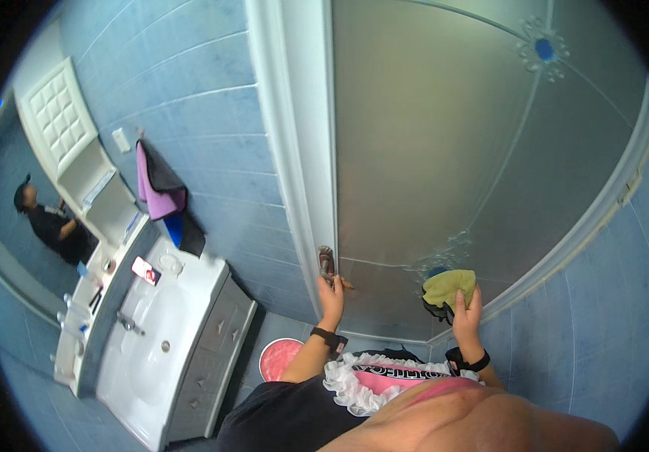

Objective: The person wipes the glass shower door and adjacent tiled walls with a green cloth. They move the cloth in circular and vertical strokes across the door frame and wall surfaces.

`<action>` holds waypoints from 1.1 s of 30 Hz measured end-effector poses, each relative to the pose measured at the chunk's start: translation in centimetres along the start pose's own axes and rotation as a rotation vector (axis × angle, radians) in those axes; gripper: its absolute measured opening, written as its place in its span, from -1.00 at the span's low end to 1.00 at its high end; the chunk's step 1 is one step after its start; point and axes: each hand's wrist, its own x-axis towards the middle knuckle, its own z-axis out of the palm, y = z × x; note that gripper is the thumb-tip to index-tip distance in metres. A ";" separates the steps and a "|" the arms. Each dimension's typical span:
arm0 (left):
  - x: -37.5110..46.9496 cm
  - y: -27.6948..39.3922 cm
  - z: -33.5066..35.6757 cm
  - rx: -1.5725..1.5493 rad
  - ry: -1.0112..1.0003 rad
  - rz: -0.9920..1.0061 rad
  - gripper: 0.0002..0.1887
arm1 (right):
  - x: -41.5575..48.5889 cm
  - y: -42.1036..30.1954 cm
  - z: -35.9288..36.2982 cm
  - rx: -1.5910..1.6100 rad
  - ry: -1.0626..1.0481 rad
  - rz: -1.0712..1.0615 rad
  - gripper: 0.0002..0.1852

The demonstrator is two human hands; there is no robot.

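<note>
My left hand (pixel 332 299) has its fingers on the bronze-coloured handle (pixel 326 261) of a frosted glass door (pixel 426 169). Part of the handle is hidden by those fingers. In my right hand (pixel 467 316) is a bunched yellow-green cloth (pixel 450 287) with a dark underside or edge. The thumb lies over the cloth, which is in front of the lower glass, close to a blue decorative spot (pixel 437 272); whether it touches the pane I cannot tell. Each wrist wears a black band.
At left stands a white washbasin (pixel 144 339) with a metal tap (pixel 130 323) and a phone (pixel 146 271) on its top. Towels (pixel 161 181) hang on the blue tiled wall. A pink round basin (pixel 280 359) sits on the floor. A mirror (pixel 5 186) reflects a person.
</note>
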 end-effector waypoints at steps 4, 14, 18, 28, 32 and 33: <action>0.0 0.0 0.2 0.115 0.004 0.000 -0.81 | 1.5 0.6 -0.3 -0.058 -0.033 -0.024 -0.61; 0.4 -0.4 1.4 0.002 -0.025 0.029 -0.80 | 6.6 -2.9 0.7 -0.081 0.008 -0.261 -0.54; 0.5 -0.3 1.1 -0.040 -0.052 0.034 -0.80 | 13.5 -8.1 1.4 -0.159 0.132 -0.715 -0.44; 1.5 0.5 -0.6 -0.090 -0.207 -0.198 -0.71 | 23.5 -22.9 16.5 -0.878 -0.158 -1.214 -0.25; 2.7 0.8 -3.3 0.188 -0.275 -0.172 -0.60 | 27.7 -27.5 16.8 -0.952 -0.004 -1.263 -0.20; 2.7 1.4 -4.0 0.288 -0.279 -0.098 -0.60 | 29.1 -29.9 16.2 -1.019 0.006 -1.206 -0.19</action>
